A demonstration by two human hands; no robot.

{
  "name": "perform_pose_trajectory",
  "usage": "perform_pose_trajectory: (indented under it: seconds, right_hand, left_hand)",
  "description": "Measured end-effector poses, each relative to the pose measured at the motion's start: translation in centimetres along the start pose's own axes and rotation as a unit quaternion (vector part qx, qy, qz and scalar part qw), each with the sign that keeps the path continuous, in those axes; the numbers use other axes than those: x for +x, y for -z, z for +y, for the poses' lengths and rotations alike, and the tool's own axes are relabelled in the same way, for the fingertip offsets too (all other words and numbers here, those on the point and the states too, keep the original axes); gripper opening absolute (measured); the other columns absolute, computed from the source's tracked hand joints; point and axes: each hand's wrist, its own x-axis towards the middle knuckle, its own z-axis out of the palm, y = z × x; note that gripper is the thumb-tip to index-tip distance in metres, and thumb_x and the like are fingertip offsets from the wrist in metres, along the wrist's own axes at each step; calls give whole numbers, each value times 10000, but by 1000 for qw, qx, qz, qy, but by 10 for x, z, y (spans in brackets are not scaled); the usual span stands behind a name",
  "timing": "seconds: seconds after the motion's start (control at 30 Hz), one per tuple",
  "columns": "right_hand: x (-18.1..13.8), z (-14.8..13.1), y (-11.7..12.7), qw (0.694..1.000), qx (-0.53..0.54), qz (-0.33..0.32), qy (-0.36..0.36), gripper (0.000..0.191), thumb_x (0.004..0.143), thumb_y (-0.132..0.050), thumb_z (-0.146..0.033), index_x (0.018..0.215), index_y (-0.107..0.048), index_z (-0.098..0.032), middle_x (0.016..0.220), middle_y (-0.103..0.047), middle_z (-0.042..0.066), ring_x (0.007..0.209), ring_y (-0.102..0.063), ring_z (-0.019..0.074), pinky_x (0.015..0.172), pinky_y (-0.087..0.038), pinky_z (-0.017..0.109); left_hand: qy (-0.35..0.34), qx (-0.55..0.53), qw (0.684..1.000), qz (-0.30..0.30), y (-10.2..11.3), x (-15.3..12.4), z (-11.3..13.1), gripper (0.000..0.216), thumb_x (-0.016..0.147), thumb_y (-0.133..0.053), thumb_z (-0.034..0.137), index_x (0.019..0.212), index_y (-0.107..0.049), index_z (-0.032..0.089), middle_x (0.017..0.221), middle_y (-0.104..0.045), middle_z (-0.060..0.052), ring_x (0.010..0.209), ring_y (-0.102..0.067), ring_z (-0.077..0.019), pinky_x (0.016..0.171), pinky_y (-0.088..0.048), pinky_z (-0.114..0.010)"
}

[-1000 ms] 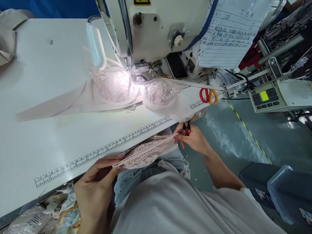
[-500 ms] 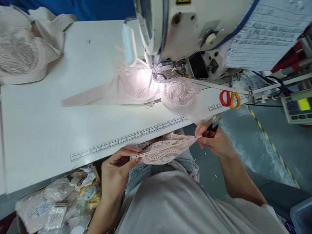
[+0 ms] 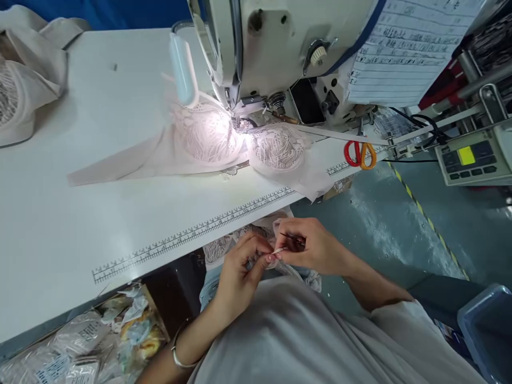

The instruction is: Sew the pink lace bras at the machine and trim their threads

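Note:
Over my lap, below the table edge, hangs a pale pink lace bra. My left hand is closed in a pinch on a thin edge of it. My right hand pinches the same edge right beside the left fingertips and keeps a pair of dark thread snips against its palm. The fingers hide much of the held edge. Up on the table, a second pink lace bra lies under the needle of the lit sewing machine, out of both hands.
A ruler strip runs along the front of the white table. Scissors with red and orange handles lie at the right. More bras are piled at far left. A box of plastic bags stands below left.
My hands have come together: the left moved right, the right moved left. The lace edge stretched between them before is now pinched at one spot. The view has shifted slightly right.

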Motion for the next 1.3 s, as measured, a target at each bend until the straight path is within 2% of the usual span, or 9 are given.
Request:
perform_pose_trajectory:
  seconds: [0.1, 0.3, 0.47, 0.63, 0.87, 0.97, 1.07, 1.17, 1.3]
  right_hand:
    - [0, 1, -2, 1000, 2, 11, 9, 145, 831, -717, -255, 739, -651, -164, 688, -559, -30, 575, -449, 67, 513, -361, 197]
    - [-3, 0, 6, 998, 55, 19, -16, 164, 863, -685, -285, 753, -634, -175, 587, -555, -51, 508, -443, 68, 490, -356, 200]
    - [-3, 0, 2, 998, 31, 34, -33, 124, 829, -688, -242, 736, -638, -177, 590, -559, -51, 512, -489, 74, 495, -388, 198]
    - [-4, 2, 2, 997, 51, 17, -53, 136, 860, -682, -285, 774, -665, -181, 649, -602, -39, 504, -555, 87, 492, -439, 208]
    - [-1, 13, 15, 998, 20, 64, 16, 501, 988, -457, -622, 806, -639, -192, 664, -588, -15, 508, -486, 89, 544, -402, 244]
    - [2, 17, 18, 998, -25, 18, 46, 617, 996, -325, -684, 910, -679, -186, 846, -651, 50, 701, -558, 138, 656, -438, 268]
    - [5, 18, 19, 996, -51, -45, 48, 485, 1032, -383, -572, 1017, -677, -187, 927, -686, 66, 802, -601, 163, 713, -450, 279]
    - [6, 15, 17, 995, -58, -72, 31, 326, 997, -521, -508, 1019, -610, -195, 747, -652, -4, 634, -541, 126, 603, -399, 243]
    - [8, 11, 15, 995, -61, -72, 19, 291, 965, -578, -486, 899, -538, -205, 633, -555, -54, 542, -442, 100, 537, -328, 223]
  left_hand:
    - [-4, 28, 999, 41, -9, 3, 0, 200, 960, -591, 237, 763, -612, 207, 749, -578, -12, 714, -562, -157, 648, -440, -255]
    - [-19, 76, 994, 75, -11, 4, 1, 216, 975, -534, 242, 772, -600, 212, 734, -549, -9, 684, -538, -156, 631, -427, -258]
    - [-11, 67, 995, 66, -13, 7, -4, 128, 887, -708, 345, 924, -720, 223, 843, -695, -43, 782, -602, -192, 677, -475, -285]
    - [32, 9, 993, 110, -16, 6, -7, 95, 841, -764, 300, 779, -781, 230, 675, -668, -12, 670, -581, -162, 616, -464, -264]
    - [131, -102, 980, 106, -12, 12, -3, 106, 768, -811, 320, 746, -812, 217, 635, -620, -17, 614, -521, -136, 543, -409, -244]
    - [160, -125, 975, 86, -10, 15, -3, 129, 748, -818, 346, 735, -817, 218, 633, -619, -22, 606, -507, -137, 540, -401, -254]
    - [175, -136, 972, 81, -9, 16, -2, 124, 731, -824, 343, 746, -823, 220, 645, -622, -26, 616, -514, -141, 553, -410, -259]
    - [178, -146, 970, 82, -8, 17, -1, 104, 710, -827, 323, 717, -820, 220, 618, -592, -15, 605, -492, -132, 543, -394, -251]
    - [181, -153, 968, 81, -8, 18, -2, 87, 692, -825, 301, 687, -813, 215, 622, -595, -14, 598, -489, -123, 539, -382, -242]
